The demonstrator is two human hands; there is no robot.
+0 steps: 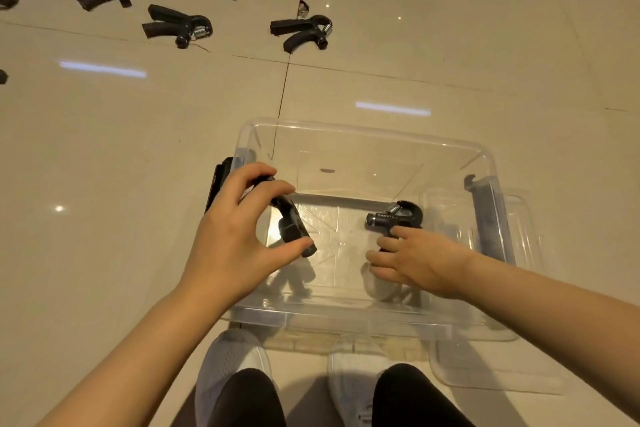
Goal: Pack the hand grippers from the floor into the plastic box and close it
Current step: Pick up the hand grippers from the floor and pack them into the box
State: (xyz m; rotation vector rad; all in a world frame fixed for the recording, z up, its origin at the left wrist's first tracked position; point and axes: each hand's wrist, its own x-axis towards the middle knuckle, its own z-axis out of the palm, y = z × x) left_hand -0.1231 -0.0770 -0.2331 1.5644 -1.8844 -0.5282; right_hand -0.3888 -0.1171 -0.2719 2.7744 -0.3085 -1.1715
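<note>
Reaching into the clear, rectangular plastic box [367,139] on the pale tiled floor [450,45], both hands are working at once. The left hand [239,236] is curling its fingers and thumb around a black hand gripper with a steel spring [294,225], holding it just above the box's left half, its handles running from upper left to lower right. The right hand [412,260] is lying low in the right half, its fingers bent over the handles of a second black hand gripper [394,215]; whether they are really clamping it or only resting there cannot be told, since the hand is hiding the handles. That gripper's spring end is pointing away from the person, toward the far wall.

Four more black hand grippers [180,26] are lying in a loose row on the tiles well beyond the box, up and to the left, so the left hand is probably the nearer one for fetching them. The transparent lid [491,367] is lying flat, partly under the box's right side, closer to the right hand.
</note>
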